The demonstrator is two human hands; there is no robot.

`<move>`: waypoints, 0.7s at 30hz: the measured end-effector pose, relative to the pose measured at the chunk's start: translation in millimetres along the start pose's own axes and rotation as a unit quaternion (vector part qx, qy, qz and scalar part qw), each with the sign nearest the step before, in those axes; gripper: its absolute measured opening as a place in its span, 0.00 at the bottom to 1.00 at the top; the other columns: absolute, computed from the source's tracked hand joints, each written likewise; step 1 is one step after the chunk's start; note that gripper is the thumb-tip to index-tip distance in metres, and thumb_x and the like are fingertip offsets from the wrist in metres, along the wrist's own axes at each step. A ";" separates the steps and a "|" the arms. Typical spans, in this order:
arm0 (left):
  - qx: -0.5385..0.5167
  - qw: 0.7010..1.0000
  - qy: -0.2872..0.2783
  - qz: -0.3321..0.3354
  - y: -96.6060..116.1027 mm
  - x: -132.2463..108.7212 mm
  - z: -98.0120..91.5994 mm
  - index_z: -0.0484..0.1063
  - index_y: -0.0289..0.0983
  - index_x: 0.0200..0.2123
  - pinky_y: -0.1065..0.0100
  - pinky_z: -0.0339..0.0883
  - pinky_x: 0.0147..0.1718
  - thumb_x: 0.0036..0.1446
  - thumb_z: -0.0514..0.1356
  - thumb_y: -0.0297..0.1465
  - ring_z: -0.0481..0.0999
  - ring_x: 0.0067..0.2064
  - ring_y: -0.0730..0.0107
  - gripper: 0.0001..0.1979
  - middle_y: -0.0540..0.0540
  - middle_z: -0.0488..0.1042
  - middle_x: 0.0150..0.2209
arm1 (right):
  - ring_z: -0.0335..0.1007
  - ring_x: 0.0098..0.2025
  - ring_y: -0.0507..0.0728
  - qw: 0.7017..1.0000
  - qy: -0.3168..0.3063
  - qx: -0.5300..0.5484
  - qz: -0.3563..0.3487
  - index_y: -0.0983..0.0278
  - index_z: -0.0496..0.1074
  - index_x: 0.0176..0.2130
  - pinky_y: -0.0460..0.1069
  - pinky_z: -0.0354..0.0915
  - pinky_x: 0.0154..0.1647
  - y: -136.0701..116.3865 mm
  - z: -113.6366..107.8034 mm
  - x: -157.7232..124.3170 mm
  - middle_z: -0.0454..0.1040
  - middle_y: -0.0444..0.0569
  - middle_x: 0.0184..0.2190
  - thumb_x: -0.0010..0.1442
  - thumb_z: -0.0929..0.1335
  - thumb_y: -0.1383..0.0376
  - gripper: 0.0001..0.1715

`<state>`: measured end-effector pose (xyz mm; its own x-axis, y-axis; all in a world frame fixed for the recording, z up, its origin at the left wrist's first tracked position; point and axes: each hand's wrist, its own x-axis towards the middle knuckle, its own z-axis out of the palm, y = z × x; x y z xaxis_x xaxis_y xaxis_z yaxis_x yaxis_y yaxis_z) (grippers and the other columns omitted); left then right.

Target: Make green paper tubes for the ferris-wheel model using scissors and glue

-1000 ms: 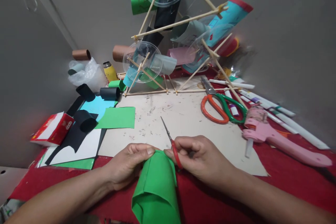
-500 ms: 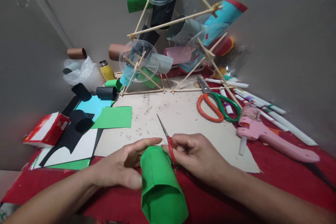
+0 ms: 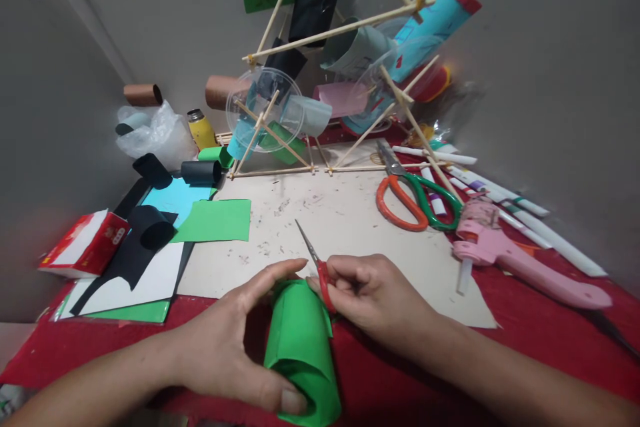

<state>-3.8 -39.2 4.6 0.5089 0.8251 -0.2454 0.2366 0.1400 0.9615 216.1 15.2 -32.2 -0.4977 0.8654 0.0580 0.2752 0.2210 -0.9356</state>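
Observation:
A green paper tube [image 3: 303,333] lies in front of me, its near opening toward me. My left hand [image 3: 250,340] grips it from the left, the thumb at the rim of the near opening and the index finger stretched past the far end. The other left fingers are partly hidden behind the tube. In my right hand [image 3: 370,290] are small scissors [image 3: 320,270] with red handles, the metal tips pointing up and away to the left. The right fingertips are close against the tube's far right side, where a green flap sticks out; whether they pinch the paper I cannot tell.
Behind stands a stick frame [image 3: 335,33] with paper tubes and clear plastic lids. To the right lie large scissors [image 3: 400,197], a pink glue gun [image 3: 525,267] and white paper rolls [image 3: 555,240]. Green paper [image 3: 215,220], black paper and a red box [image 3: 85,243] lie left.
My left thumb has come down onto the near opening, and the hand has closed around the tube. The tube has turned and its near end shifted left. The right hand is nearly still.

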 end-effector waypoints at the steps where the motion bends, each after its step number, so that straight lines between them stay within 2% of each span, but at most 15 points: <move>1: 0.001 1.000 0.002 0.005 -1.0 0.3 0.5 0.53 0.47 0.68 0.48 0.47 0.65 0.41 0.74 0.34 0.57 0.66 0.44 0.53 0.40 0.58 0.67 | 0.42 0.19 0.48 1.000 0.000 -0.001 -0.001 0.60 0.54 0.18 0.45 0.45 0.19 0.5 0.0 -0.1 0.48 0.36 0.14 0.51 0.64 0.63 0.16; 12: 0.067 0.998 0.011 0.001 -1.9 2.0 -0.3 0.53 0.49 0.68 0.50 0.48 0.65 0.43 0.74 0.37 0.58 0.65 0.46 0.51 0.43 0.60 0.66 | 0.43 0.19 0.48 1.000 -0.001 -0.011 -0.001 0.60 0.54 0.18 0.45 0.45 0.19 -1.6 -1.2 -1.0 0.48 0.36 0.14 0.52 0.65 0.62 0.17; 15: 0.051 0.999 0.008 0.000 -1.1 1.2 0.7 0.52 0.49 0.68 0.50 0.50 0.64 0.43 0.74 0.38 0.60 0.64 0.46 0.52 0.43 0.59 0.66 | 0.42 0.19 0.48 1.000 -0.003 -0.018 -0.005 0.61 0.54 0.18 0.45 0.44 0.19 -2.0 -1.7 -1.3 0.48 0.36 0.14 0.51 0.64 0.64 0.15; 21: -0.026 1.000 0.008 0.008 -1.9 1.2 0.9 0.47 0.47 0.70 0.45 0.45 0.64 0.40 0.75 0.38 0.56 0.66 0.42 0.58 0.37 0.55 0.67 | 0.42 0.19 0.48 1.000 0.016 -0.017 -0.004 0.60 0.52 0.18 0.45 0.45 0.19 -0.4 -3.7 -1.4 0.47 0.36 0.15 0.52 0.64 0.63 0.18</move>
<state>-2.9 -38.9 2.4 0.4987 0.8360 -0.2289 0.1848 0.1554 0.9704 219.8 15.5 -30.6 -0.4731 0.8776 0.0768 0.2989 0.2419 -0.9231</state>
